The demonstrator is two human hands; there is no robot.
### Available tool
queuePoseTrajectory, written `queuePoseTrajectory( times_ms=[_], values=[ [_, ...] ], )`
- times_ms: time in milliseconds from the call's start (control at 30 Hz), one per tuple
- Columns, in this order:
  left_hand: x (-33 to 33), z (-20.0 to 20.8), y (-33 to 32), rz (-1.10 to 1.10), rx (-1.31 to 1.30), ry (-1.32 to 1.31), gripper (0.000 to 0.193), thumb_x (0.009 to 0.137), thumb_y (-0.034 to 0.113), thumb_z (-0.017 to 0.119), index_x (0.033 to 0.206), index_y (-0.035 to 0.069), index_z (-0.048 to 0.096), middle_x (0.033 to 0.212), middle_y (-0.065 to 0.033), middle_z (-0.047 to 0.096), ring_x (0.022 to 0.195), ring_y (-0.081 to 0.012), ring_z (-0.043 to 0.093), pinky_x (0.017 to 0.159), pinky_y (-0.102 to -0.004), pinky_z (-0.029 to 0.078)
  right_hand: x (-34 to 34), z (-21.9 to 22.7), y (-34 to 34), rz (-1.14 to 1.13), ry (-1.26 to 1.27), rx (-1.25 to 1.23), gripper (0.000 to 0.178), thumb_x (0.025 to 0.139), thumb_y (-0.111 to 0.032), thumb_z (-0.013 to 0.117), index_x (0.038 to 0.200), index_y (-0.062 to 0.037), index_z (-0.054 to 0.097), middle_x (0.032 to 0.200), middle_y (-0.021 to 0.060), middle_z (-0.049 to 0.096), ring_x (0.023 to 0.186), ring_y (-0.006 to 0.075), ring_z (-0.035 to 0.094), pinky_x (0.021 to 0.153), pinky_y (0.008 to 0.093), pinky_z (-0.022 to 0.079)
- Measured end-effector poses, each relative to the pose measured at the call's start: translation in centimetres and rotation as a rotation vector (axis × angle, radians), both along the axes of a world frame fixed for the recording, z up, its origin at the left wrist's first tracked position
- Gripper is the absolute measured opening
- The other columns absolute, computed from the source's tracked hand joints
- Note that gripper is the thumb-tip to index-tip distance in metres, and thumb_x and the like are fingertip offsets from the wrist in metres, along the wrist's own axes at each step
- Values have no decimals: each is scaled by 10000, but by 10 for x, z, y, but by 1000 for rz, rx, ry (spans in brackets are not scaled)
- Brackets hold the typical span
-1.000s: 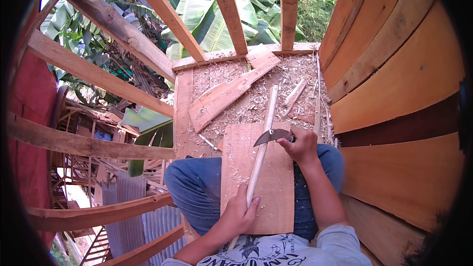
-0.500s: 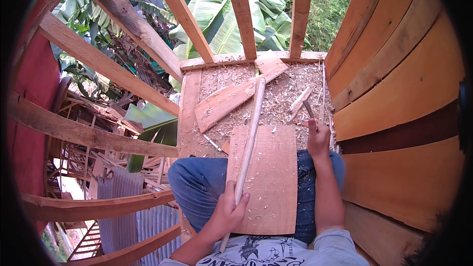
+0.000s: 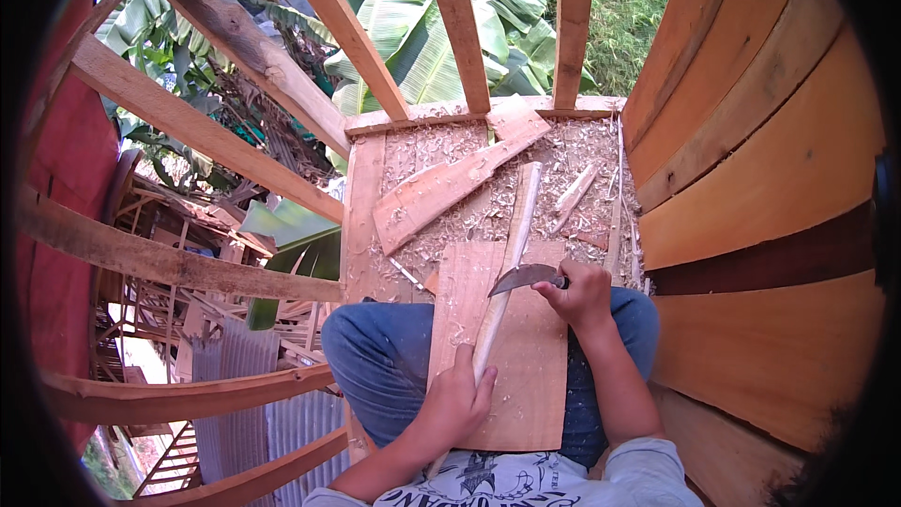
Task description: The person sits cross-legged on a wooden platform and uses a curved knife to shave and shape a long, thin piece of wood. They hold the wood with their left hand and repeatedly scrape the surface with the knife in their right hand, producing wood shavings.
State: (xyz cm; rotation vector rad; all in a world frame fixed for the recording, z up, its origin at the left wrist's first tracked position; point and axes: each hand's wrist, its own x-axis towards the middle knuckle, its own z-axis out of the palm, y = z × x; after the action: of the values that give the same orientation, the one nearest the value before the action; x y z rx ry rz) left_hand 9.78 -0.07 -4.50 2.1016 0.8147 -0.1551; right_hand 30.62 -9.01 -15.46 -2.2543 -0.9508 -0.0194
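My left hand (image 3: 460, 399) is wrapped round the lower part of a pale, peeled wooden stick (image 3: 518, 230). The stick slants up and away over a flat wooden board (image 3: 530, 366) lying across my lap. In my right hand (image 3: 580, 296) is a knife with a curved dark blade (image 3: 526, 276), its handle mostly hidden in my closed fingers. The blade points left and crosses the stick near its middle, apparently touching it. Wood shavings are scattered on the board.
Beyond my knees, a cut plank (image 3: 441, 192) lies among shavings on the wooden floor (image 3: 366, 216), beside a short wood piece (image 3: 574, 190). Slatted rails (image 3: 188, 249) stand at left and ahead, and a plank wall (image 3: 760, 216) closes the right side. Banana leaves (image 3: 394, 28) show outside.
My right hand has brought the knife left and nearer, from beside the stick to across it. The stick's far end has shifted right and nearer.
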Motion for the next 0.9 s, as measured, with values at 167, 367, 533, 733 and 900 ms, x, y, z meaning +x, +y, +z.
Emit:
queuePoseTrajectory(
  times_ms=[167,367,533,733,900],
  values=[
    [-7,-3,-6,6,-85,-26,259,916,147,522,1024,-41,381,607,-238,528,599,-429,595,524,-446,428,7,2,1,-56,-15,40,754,674,-782,558,523,-45,523,447,116,478,441,303,548,432,396,412],
    [-12,-1,-8,5,-100,-54,263,916,151,527,1029,-39,386,604,-223,524,576,-394,596,518,-428,427,6,-1,2,-56,-64,64,754,717,-754,547,525,-25,528,439,119,467,440,301,546,441,408,413],
    [-26,17,-32,-114,-298,2,274,921,174,531,1039,-36,400,619,-194,536,563,-333,599,526,-397,431,77,-4,-12,-452,619,545,755,888,-622,465,580,53,601,430,100,453,437,176,457,468,393,357],
    [-25,16,7,127,-212,-89,341,932,230,518,1085,-52,402,673,-248,566,668,-434,615,603,-452,466,41,2,-11,-353,313,199,597,827,-482,650,565,48,563,449,146,449,429,191,453,456,390,347],
    [-16,1,4,103,-137,-154,354,929,240,529,1088,-49,404,709,-268,573,707,-437,619,633,-448,469,12,13,-3,-141,165,246,358,777,-271,651,573,6,549,502,174,508,470,339,543,467,412,400]
  ],
)
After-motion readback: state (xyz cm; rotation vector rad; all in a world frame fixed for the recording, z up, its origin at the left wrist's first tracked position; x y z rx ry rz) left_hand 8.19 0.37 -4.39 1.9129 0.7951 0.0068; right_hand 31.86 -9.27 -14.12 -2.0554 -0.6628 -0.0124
